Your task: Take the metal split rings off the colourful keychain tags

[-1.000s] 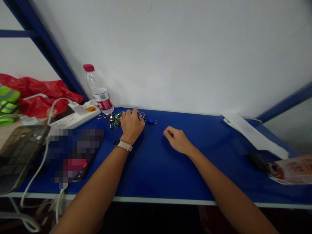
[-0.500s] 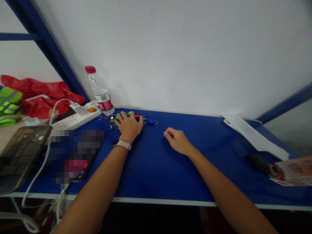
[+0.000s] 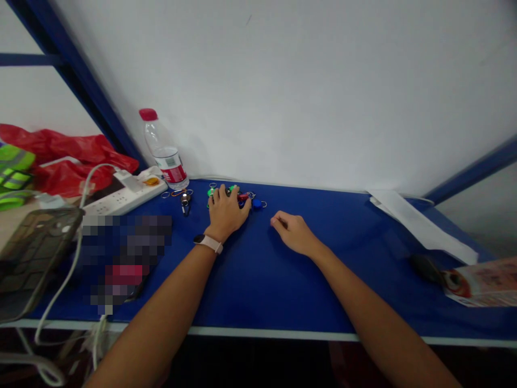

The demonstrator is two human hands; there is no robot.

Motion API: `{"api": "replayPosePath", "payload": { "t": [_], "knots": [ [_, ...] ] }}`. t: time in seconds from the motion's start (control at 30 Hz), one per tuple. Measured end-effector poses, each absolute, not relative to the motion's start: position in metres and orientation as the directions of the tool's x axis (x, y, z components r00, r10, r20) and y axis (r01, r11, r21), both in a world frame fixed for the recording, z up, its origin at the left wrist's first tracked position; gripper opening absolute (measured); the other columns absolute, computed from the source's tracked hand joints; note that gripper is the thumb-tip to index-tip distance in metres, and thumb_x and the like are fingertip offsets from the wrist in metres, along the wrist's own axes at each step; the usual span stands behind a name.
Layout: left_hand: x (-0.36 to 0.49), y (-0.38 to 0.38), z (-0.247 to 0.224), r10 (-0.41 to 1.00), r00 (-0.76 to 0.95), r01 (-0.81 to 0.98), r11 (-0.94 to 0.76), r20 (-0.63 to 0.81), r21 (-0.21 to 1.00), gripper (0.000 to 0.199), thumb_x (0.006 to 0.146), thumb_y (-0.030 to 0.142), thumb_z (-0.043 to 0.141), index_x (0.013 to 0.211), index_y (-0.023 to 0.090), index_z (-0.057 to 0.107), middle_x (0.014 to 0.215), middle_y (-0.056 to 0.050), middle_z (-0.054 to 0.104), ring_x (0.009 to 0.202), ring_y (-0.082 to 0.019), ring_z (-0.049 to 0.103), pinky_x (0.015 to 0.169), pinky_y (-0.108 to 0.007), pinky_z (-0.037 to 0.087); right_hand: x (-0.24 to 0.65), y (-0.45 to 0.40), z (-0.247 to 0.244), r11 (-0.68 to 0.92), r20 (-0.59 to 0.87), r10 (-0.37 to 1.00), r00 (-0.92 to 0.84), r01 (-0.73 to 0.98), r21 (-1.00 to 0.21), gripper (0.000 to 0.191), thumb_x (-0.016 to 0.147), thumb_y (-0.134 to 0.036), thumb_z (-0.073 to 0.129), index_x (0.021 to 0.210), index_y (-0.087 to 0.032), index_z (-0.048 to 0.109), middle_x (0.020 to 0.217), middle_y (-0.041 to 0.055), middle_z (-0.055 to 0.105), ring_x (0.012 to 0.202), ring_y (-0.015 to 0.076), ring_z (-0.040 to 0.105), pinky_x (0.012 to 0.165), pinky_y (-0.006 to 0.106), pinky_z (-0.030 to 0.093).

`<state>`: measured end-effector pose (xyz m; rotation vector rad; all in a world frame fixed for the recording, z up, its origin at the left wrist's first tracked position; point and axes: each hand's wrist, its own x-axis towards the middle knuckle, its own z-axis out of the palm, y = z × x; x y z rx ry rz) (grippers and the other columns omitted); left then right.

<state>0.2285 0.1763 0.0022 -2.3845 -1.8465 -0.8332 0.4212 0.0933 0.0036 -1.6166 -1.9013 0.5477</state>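
Note:
My left hand (image 3: 229,211), a banded watch on its wrist, lies palm down with fingers spread over a small pile of keychains. Around its fingers show green pieces (image 3: 233,189), a red carabiner-like piece (image 3: 243,198) and a round blue tag (image 3: 257,203) with a metal ring. The palm hides part of the pile. Left of this hand, a few rings and a dark clip keychain (image 3: 185,200) lie apart on the blue tabletop (image 3: 258,285). My right hand (image 3: 294,231) rests on the tabletop with its fingers curled closed; whatever is inside them, if anything, is hidden.
A water bottle (image 3: 172,164) with a red cap stands by the wall, beside a white power strip (image 3: 117,200). Phones and cables are at left, near a red plastic bag (image 3: 76,153). White paper (image 3: 424,226), a dark mouse-like object (image 3: 426,268) and a printed packet (image 3: 484,283) lie right.
My left hand has slid to the right, dragging part of the keychain pile with it. Some rings and the dark clip stay behind at left. My right hand has not moved.

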Motion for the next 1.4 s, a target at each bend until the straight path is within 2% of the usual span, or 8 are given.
{"api": "replayPosePath", "payload": {
  "t": [0.17,0.3,0.4,0.67,0.83,1.0,1.17,1.4],
  "knots": [
    [0.218,0.181,0.013,0.893,0.019,0.916,-0.196,0.449,0.350,0.065,0.092,0.061,0.048,0.135,0.014,0.061,0.148,-0.026,0.049,0.139,-0.045,0.043,0.115,-0.064,0.028,0.421,0.093,0.004,0.183,0.161,0.982,-0.101,0.738,-0.649,0.028,0.099,-0.034,0.045,0.079,-0.020,0.059,0.064,-0.0021,0.056,0.059,0.0143,0.051,0.062,0.028,0.032],
    [0.200,0.195,0.013,0.898,-0.157,0.920,-0.018,0.410,0.392,0.067,0.092,0.057,0.048,0.138,0.010,0.059,0.155,-0.029,0.042,0.146,-0.050,0.033,0.115,-0.070,0.023,0.422,0.093,0.004,0.180,0.156,0.982,-0.102,0.734,-0.655,0.028,0.099,-0.034,0.046,0.079,-0.020,0.059,0.064,-0.0021,0.055,0.059,0.0142,0.051,0.061,0.028,0.032],
    [0.192,0.203,0.008,0.931,-0.172,0.909,0.024,0.323,0.415,0.069,0.092,0.057,0.047,0.142,0.011,0.057,0.155,-0.029,0.041,0.146,-0.051,0.032,0.113,-0.073,0.023,0.423,0.093,0.003,0.189,0.160,0.981,-0.110,0.734,-0.653,0.028,0.099,-0.034,0.046,0.078,-0.020,0.059,0.064,-0.0020,0.056,0.060,0.0141,0.051,0.061,0.028,0.032],
    [0.207,0.194,0.004,0.951,0.138,0.930,-0.220,0.276,0.294,0.066,0.097,0.057,0.040,0.144,0.013,0.055,0.147,-0.025,0.052,0.140,-0.044,0.045,0.115,-0.061,0.029,0.423,0.093,0.002,0.197,0.156,0.980,-0.125,0.740,-0.643,0.028,0.100,-0.034,0.045,0.080,-0.020,0.059,0.066,-0.0012,0.058,0.061,0.0147,0.053,0.063,0.028,0.033],
    [0.216,0.190,-0.003,0.921,0.220,0.922,-0.304,0.322,0.241,0.059,0.099,0.051,0.040,0.143,0.016,0.056,0.146,-0.023,0.054,0.137,-0.040,0.048,0.114,-0.057,0.032,0.423,0.093,0.003,0.199,0.156,0.979,-0.129,0.753,-0.628,0.028,0.099,-0.034,0.045,0.077,-0.021,0.057,0.064,-0.0018,0.057,0.060,0.0146,0.052,0.062,0.028,0.032],
    [0.221,0.190,-0.003,0.913,0.245,0.876,-0.353,0.325,0.329,0.055,0.099,0.051,0.042,0.138,0.017,0.060,0.144,-0.021,0.056,0.136,-0.037,0.049,0.114,-0.056,0.033,0.423,0.093,0.003,0.212,0.172,0.976,-0.131,0.747,-0.630,0.029,0.099,-0.034,0.046,0.075,-0.021,0.056,0.063,-0.0023,0.055,0.058,0.0142,0.050,0.061,0.028,0.031],
    [0.217,0.195,0.005,0.907,0.143,0.825,-0.330,0.396,0.459,0.046,0.100,0.039,0.041,0.131,0.015,0.064,0.138,-0.018,0.061,0.137,-0.032,0.050,0.115,-0.051,0.036,0.424,0.094,0.002,0.215,0.210,0.972,-0.102,0.743,-0.633,0.029,0.098,-0.033,0.046,0.072,-0.021,0.052,0.061,-0.0027,0.052,0.056,0.0135,0.046,0.061,0.028,0.031],
    [0.218,0.194,0.010,0.797,0.259,0.720,-0.536,0.546,0.440,0.023,0.090,0.026,0.055,0.107,0.018,0.070,0.115,-0.012,0.070,0.111,-0.029,0.060,0.103,-0.044,0.045,0.433,0.099,-0.003,0.311,0.400,0.911,-0.104,0.809,-0.498,0.010,0.092,-0.021,0.054,0.088,-0.019,0.063,0.085,0.0054,0.065,0.081,0.0202,0.057,0.081,0.034,0.041]
  ]
}}
